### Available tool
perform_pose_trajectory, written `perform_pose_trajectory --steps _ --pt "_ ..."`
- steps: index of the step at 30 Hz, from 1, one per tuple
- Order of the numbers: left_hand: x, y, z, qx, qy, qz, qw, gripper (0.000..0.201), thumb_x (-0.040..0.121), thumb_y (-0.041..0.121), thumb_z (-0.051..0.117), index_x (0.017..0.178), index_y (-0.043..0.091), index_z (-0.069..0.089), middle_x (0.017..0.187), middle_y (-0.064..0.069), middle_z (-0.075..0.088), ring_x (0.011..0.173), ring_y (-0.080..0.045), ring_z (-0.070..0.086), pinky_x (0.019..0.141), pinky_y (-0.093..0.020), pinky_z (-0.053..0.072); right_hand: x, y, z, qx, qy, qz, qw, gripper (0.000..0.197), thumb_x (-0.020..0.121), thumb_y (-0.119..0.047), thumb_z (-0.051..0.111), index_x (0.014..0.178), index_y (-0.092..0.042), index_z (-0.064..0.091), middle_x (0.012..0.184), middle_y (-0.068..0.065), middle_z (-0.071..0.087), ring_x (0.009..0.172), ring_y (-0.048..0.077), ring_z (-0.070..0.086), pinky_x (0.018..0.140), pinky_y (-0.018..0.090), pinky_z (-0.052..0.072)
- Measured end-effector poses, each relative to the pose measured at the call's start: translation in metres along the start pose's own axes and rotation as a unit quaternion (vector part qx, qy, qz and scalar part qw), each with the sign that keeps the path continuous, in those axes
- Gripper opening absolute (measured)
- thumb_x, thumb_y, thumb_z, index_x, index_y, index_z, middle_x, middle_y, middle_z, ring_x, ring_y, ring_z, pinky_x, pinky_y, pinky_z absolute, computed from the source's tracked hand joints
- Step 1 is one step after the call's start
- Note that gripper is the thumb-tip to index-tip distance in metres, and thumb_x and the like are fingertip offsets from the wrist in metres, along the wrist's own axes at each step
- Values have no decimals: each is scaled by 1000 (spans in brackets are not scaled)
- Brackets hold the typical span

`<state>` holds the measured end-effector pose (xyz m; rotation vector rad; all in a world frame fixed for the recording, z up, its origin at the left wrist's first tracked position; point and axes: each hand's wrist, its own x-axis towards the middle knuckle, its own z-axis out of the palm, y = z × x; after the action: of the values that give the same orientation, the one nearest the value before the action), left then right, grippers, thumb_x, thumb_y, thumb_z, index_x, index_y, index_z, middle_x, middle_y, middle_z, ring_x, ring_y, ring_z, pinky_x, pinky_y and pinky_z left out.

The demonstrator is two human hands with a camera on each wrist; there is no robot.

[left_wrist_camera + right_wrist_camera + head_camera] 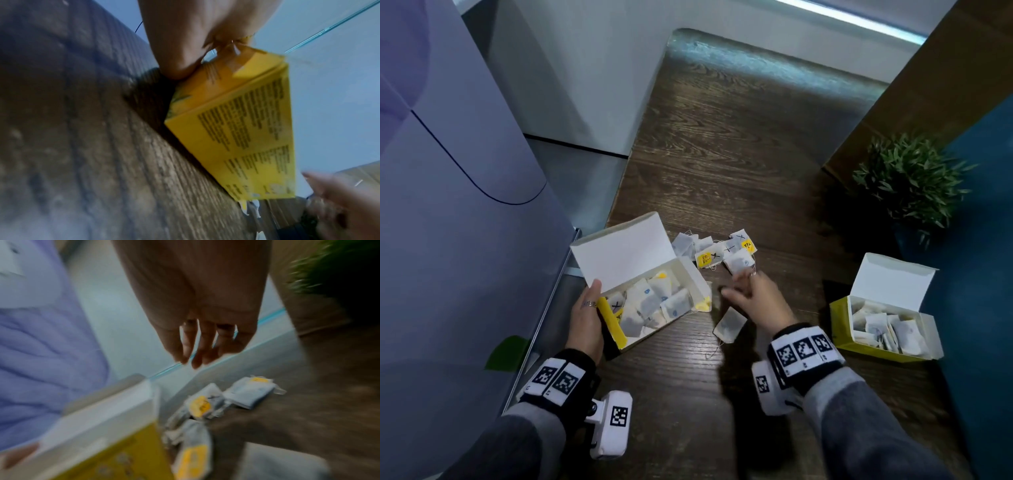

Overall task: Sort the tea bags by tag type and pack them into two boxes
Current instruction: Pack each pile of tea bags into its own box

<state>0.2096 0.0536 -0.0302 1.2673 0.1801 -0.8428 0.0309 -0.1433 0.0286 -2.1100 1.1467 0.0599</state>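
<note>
My left hand [585, 317] grips the left end of an open yellow tea box [690, 279], which is tilted up off the wooden table and holds several tea bags. In the left wrist view the thumb [176, 65] presses on the box's yellow wall [236, 129]. My right hand [743, 286] hovers just right of that box with fingers straight and holding nothing; in the right wrist view the fingers [195, 345] hang empty. Beyond them lies a loose pile of tea bags [717, 248] with yellow and white marked tags. One single tea bag [729, 323] lies below the right palm.
A second open yellow box [840, 318] with several tea bags stands at the right near the table's edge. Behind it is a green potted plant [909, 178]. A glass panel and a pale wall run along the left side of the wooden table [722, 137].
</note>
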Motion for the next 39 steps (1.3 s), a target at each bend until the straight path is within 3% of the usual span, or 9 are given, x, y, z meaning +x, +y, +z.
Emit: perform_pose_trajectory --steps 4,11,14,18,23,27,32,36,39 --pt "2 12 -1 -19 13 40 999 25 100 30 38 107 17 59 97 -2 70 79 -13 69 73 -32 54 -5 36 21 -103 -111 28 988 49 77 -29 73 120 -26 49 123 1 42 123 23 33 100 36 35" --pt "11 32 -3 -18 34 56 998 29 99 35 39 111 17 58 106 -7 66 94 -22 64 80 -38 52 11 21 6 -19 -54 26 998 15 82 -18 68 90 -15 57 97 2 60 95 19 59 76 23 40" --pt "12 34 -3 -29 39 48 998 37 98 36 40 122 12 54 108 -8 67 94 -21 66 77 -36 52 47 20 -13 5 48 44 998 38 76 -31 75 101 -5 62 121 8 46 117 21 44 95 24 33" --pt "11 31 -2 -28 48 41 998 33 99 35 39 118 14 55 104 -5 67 84 -16 69 65 -28 54 86 12 -20 -31 33 83 996 52 74 -40 75 116 -13 60 144 5 30 135 26 22 113 44 25" --pt "7 25 1 -28 31 30 999 34 99 32 39 119 11 57 100 -7 70 79 -17 72 58 -26 58 107 9 -10 -29 55 107 992 39 68 -32 80 98 -21 56 122 7 53 119 28 45 100 44 41" --pt "5 22 4 -24 22 29 999 28 99 31 39 108 15 59 100 -8 69 75 -16 72 57 -27 58 105 9 -10 73 63 127 987 68 68 -15 82 123 -12 43 121 8 56 114 25 54 91 31 42" --pt "4 21 9 -1 10 13 1000 29 99 32 38 105 16 61 104 -11 68 82 -20 70 70 -33 58 92 18 -21 22 50 117 992 47 71 -14 79 112 -6 57 113 12 63 106 25 58 81 27 41" --pt "2 21 10 26 6 7 1000 28 99 31 39 104 15 61 110 -15 66 95 -29 64 89 -43 50 63 11 -30 41 191 19 981 27 78 -6 67 101 -11 55 104 12 62 98 25 60 76 23 40" --pt "2 20 11 36 2 8 999 27 99 31 38 103 16 61 109 -14 66 92 -26 64 84 -39 51 25 -29 -27 97 188 -81 974 22 80 -6 66 92 -18 52 90 2 62 80 14 58 60 12 36"
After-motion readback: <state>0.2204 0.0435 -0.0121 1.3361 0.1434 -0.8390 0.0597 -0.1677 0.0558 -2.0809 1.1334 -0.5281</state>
